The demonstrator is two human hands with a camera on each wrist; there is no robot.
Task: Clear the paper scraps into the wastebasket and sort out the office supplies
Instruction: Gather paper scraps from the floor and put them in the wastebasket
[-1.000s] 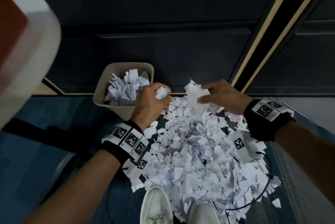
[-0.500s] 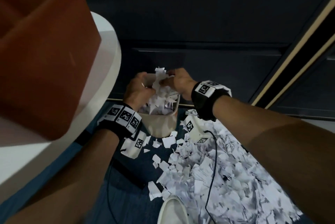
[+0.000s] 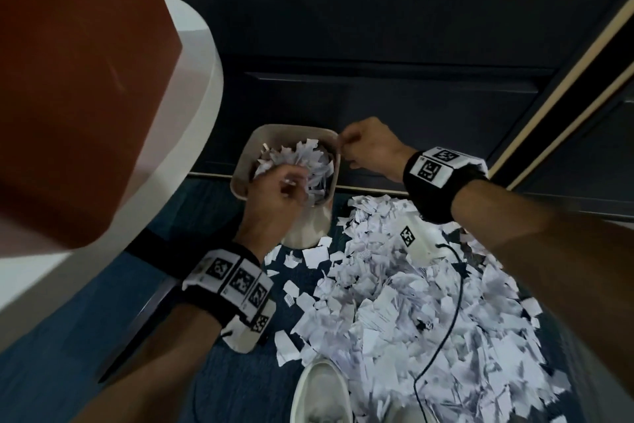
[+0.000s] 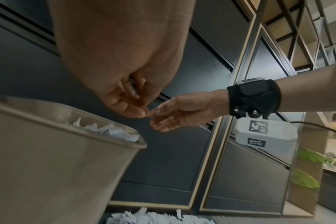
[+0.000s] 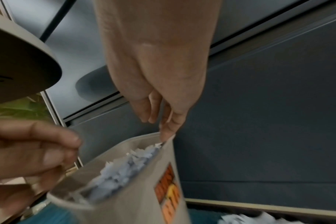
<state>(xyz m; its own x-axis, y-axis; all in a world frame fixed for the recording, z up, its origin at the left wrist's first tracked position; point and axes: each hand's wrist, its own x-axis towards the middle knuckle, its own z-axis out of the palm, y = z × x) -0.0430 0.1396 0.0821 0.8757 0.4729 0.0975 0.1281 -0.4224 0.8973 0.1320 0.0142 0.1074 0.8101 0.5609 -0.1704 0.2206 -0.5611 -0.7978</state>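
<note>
A beige wastebasket (image 3: 291, 130) (image 4: 48, 166) (image 5: 125, 197) stands on the blue carpet against the dark cabinet, filled nearly to the rim with white paper scraps (image 3: 308, 162) (image 5: 121, 171). My left hand (image 3: 291, 182) (image 4: 138, 106) hovers over the near side of the basket, fingers loosely curled and empty. Over the basket's right rim, my right hand (image 3: 343, 148) (image 5: 159, 121) points its relaxed fingers down, one tip at the rim; its palm shows bare in the left wrist view (image 4: 159, 121). A big pile of scraps (image 3: 411, 319) covers the floor to the right of the basket.
A round white table (image 3: 206, 97) with a red-brown box (image 3: 68, 79) overhangs the left side. Dark cabinet doors (image 3: 377, 97) close off the back. My white shoe (image 3: 322, 391) stands at the pile's near edge, and a black cable (image 3: 446, 326) runs across the scraps.
Both hands lifted scraps off the pile, carried them left to the basket and dropped them in. The hands have since drawn apart, empty, over the rim.
</note>
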